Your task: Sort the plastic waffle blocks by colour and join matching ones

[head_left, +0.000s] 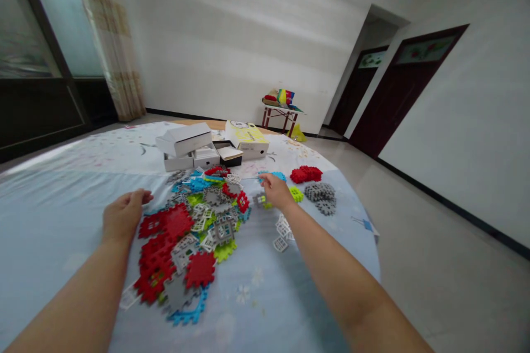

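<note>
A heap of plastic interlocking building pieces point(201, 269) in red, grey, blue, lime and white lies on the table. Just left of it is my left hand point(123, 215), fingers loosely bent and holding nothing that I can see. My right hand point(276, 190) is right of the heap, its fingers pinched together in front of some blue pieces point(280, 176); what they grip, if anything, is too blurred to make out. Below that hand are a grey and lime piece point(261, 201) and several white lattice pieces point(281, 244).
Red pieces point(306, 174), grey pieces point(320, 192) and a lime piece point(296, 194) lie in separate groups at the right. Behind the heap stand white boxes point(186, 140), a black box point(232, 160) and a yellow-and-white box point(248, 140). A cloth point(62, 204) covers the round table.
</note>
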A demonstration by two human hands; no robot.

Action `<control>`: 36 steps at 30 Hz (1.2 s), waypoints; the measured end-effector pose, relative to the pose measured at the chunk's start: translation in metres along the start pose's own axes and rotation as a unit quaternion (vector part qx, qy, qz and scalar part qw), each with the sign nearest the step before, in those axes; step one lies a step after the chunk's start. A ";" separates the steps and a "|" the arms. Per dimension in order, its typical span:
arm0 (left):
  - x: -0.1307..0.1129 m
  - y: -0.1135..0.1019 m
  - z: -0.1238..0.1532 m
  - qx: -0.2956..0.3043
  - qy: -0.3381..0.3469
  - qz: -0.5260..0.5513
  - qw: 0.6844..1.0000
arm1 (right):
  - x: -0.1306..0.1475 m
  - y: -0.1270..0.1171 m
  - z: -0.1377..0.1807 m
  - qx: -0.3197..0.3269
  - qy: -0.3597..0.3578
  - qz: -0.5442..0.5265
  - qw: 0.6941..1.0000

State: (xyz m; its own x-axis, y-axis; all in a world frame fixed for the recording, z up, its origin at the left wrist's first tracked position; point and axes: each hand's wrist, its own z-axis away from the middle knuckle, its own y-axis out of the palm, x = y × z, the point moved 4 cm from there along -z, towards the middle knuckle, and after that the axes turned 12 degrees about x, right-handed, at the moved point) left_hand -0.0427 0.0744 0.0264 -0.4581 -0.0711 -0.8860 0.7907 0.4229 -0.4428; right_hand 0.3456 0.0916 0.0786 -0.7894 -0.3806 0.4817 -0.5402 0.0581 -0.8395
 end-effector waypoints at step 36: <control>0.000 -0.004 0.008 -0.018 -0.006 0.015 1.000 | -0.051 -0.009 0.088 -0.002 0.097 0.017 0.995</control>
State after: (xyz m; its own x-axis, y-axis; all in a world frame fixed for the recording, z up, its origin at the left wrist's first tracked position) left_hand -0.0426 0.0657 0.0274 -0.4297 -0.0681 -0.9004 0.7890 0.4566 -0.4110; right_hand 0.4167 0.0294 0.0391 -0.8481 -0.1935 0.4932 -0.5134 0.0707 -0.8552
